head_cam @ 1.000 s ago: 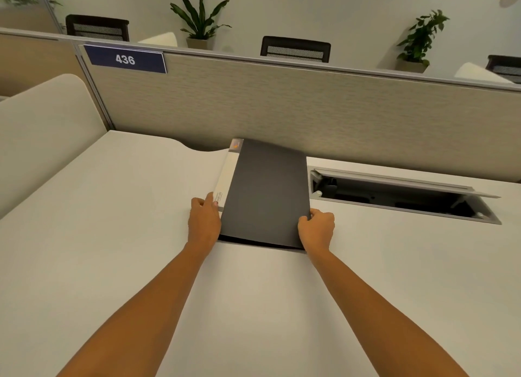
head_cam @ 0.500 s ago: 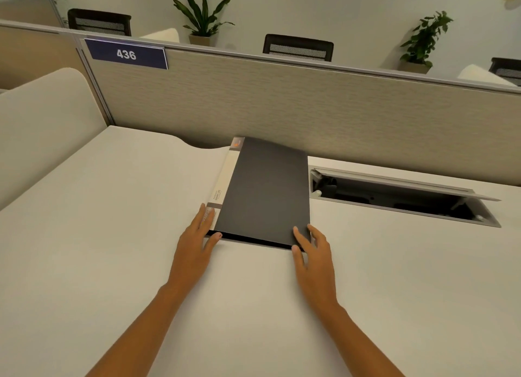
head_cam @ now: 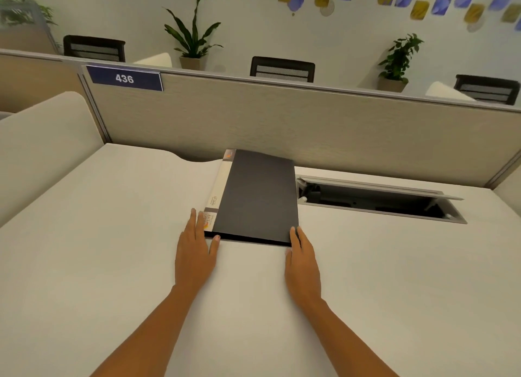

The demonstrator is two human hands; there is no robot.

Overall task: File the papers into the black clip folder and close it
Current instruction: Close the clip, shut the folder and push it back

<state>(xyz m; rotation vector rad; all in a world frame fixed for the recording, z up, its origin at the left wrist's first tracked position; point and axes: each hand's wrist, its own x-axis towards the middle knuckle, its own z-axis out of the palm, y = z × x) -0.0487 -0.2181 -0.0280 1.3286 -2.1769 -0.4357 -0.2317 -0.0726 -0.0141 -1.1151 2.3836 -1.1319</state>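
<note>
Desk (head_cam: 98, 264) surface, pale and matte, fills most of the view and runs back to a beige fabric partition (head_cam: 282, 128) that carries a dark blue number plate (head_cam: 124, 78) reading 436 near its left end. Beyond the partition stand black mesh chair backs (head_cam: 282, 70) and two potted plants (head_cam: 193, 38), below a wall decorated with blue and yellow shapes. Set into the desk at the right rear is a cable tray (head_cam: 375, 202) with its metal lid propped partly up. The black clip folder (head_cam: 258, 196) lies flat and shut on the desk just left of that tray, its far end close to the partition and its near edge towards the person; a pale spine label (head_cam: 218, 190) with small print and an orange mark runs down its left side. No loose papers show outside it. The left hand (head_cam: 196, 252) lies flat and spread on the desk at the folder's near left corner, fingertips alongside the spine label and thumb touching the near edge, gripping nothing. The right hand (head_cam: 303, 261) lies flat too, fingers extended and together, with the fingertips at the folder's near right corner and nothing held. Both bare forearms reach in from the bottom of the view.
</note>
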